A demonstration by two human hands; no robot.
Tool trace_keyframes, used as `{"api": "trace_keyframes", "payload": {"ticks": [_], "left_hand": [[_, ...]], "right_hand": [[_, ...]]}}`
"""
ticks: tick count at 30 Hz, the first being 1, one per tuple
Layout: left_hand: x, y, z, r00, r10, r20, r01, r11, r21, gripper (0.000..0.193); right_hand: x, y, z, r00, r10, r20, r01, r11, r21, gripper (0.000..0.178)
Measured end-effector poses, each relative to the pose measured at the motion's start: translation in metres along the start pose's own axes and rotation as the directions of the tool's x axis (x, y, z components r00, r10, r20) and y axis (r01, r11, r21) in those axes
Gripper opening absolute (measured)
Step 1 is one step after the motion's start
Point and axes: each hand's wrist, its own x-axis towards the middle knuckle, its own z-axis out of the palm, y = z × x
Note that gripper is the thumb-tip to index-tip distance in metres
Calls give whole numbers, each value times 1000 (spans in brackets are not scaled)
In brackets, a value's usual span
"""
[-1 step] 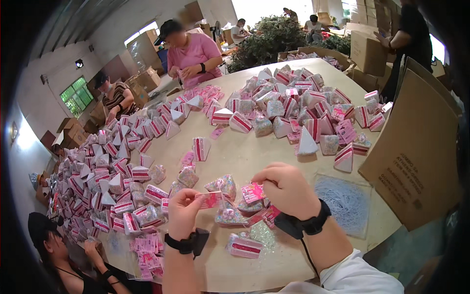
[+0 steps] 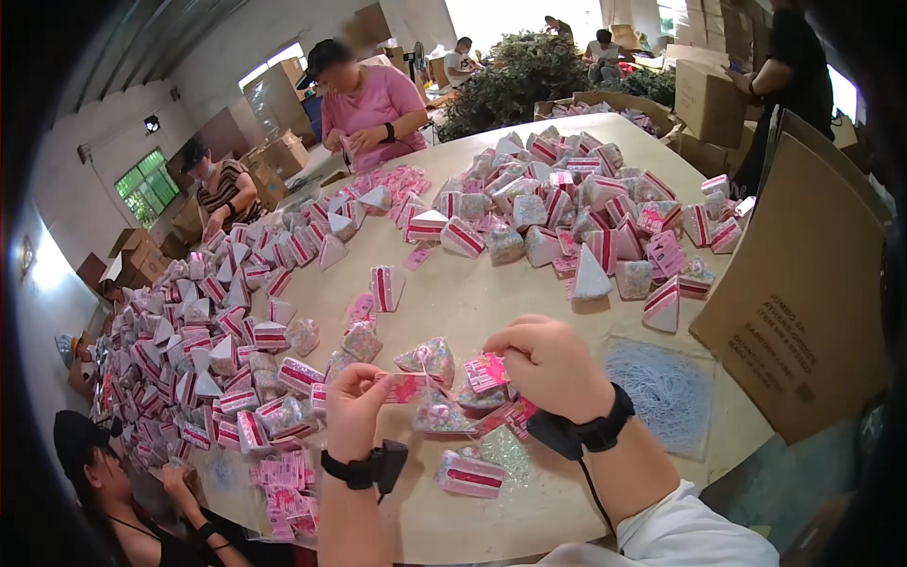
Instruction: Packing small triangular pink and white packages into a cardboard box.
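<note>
At far left, leave the heaped cake slices (image 2: 203, 350) undisturbed on the table (image 2: 453, 293), with pink cards (image 2: 283, 487) stacked near its close edge. Next, with left grip (image 2: 351, 416) pinched nearly closed, thumb against forefinger, on the edge of a small pink tag (image 2: 406, 387), press firmly enough to prevent twisting but lightly enough to avoid creasing. Just right of that, between both hands: a speckled wedge (image 2: 439, 418) resting on the table, with a thin white cord (image 2: 426, 370) above. Cannot tell whether joined to the tag — check before pulling, and draw gently to spare the coating. Nearer, a striped slice (image 2: 472, 474) beside spilled glitter (image 2: 511, 458); best worked clear of both. Farther right, in right grip (image 2: 557, 369), curled tight with fingertips partly hidden, a pink printed card (image 2: 487, 371), apparently held by its edge. Steady that against snagging. At far right, avoid brushing the bag of pale strands (image 2: 658, 397).
</note>
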Motion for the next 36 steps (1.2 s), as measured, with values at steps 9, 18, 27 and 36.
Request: {"api": "trace_keyframes", "payload": {"ticks": [9,18,27,36], "left_hand": [[-6,-15,14,994,-102,-36,33,611,-791,14],[-23,5,-6,988,-91,-125,-36,650,-759,27],[-43,-25,-12,995,-34,-96,-38,747,-663,30],[-35,-6,-4,895,430,121,-411,686,601,70]], "right_hand": [[-8,5,27,983,55,177,-1,956,-293,18],[-1,8,91,942,57,332,158,796,-584,18],[20,4,113,808,324,492,121,726,-677,11],[42,-7,96,693,389,607,-304,921,-243,27]]}}
